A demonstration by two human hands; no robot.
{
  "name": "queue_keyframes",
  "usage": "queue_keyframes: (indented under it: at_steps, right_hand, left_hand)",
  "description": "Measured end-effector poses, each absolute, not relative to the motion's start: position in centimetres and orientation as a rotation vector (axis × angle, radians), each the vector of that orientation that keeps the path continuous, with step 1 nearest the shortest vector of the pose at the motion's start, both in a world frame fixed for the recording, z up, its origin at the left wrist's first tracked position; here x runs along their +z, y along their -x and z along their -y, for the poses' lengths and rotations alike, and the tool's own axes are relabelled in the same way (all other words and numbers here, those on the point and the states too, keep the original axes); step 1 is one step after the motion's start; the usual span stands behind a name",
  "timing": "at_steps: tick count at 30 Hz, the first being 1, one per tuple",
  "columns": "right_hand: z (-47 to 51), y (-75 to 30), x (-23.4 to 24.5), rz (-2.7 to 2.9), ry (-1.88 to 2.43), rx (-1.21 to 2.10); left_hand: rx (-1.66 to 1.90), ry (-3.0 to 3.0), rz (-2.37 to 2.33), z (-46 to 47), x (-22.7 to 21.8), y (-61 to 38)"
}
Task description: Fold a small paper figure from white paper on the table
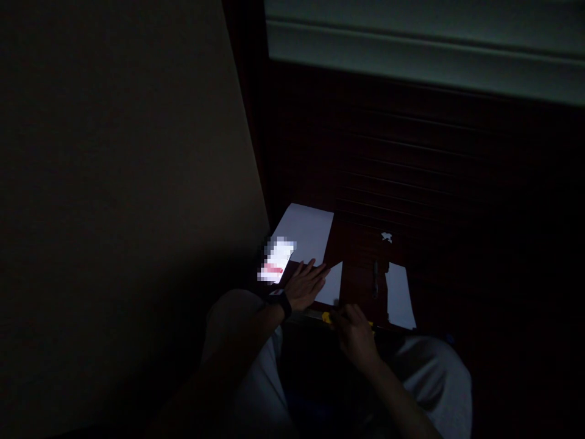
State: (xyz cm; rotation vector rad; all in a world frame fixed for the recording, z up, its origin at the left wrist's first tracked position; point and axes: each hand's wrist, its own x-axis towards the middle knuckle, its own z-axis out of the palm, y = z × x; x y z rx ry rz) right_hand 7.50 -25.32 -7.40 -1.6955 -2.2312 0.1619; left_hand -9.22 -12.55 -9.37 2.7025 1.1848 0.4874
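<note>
My left hand (309, 284), with a dark band on the wrist, lies flat with fingers spread on a white sheet of paper (333, 286). Closed around a yellow utility knife (327, 317) is my right hand (356, 335), just below that sheet near the table's front edge. The knife's grey blade points left, toward my left wrist. Most of its handle is hidden by my fingers, and the dim light hides whether the blade touches the paper.
On the dark table (359, 274), a lit phone (276, 262) overlaps a larger paper sheet (308, 228) at the left. A pen (375, 279), a cut paper piece (400, 296) and small scraps (386, 237) lie to the right. A wall (137, 152) rises at the left.
</note>
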Motion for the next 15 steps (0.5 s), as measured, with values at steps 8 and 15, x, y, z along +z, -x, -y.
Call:
queue_keyframes:
  at_steps: [8, 15]
  right_hand:
    - [24.3, -16.8, -3.8, 1.990, 1.800, 0.046]
    - [18.2, -22.8, -4.6, 1.381, 2.569, 0.084]
  left_hand:
    - [0.654, -2.737, -0.984, 13.8, -7.4, 8.8]
    - [0.557, -2.888, -0.782, 17.1, -8.7, 7.3]
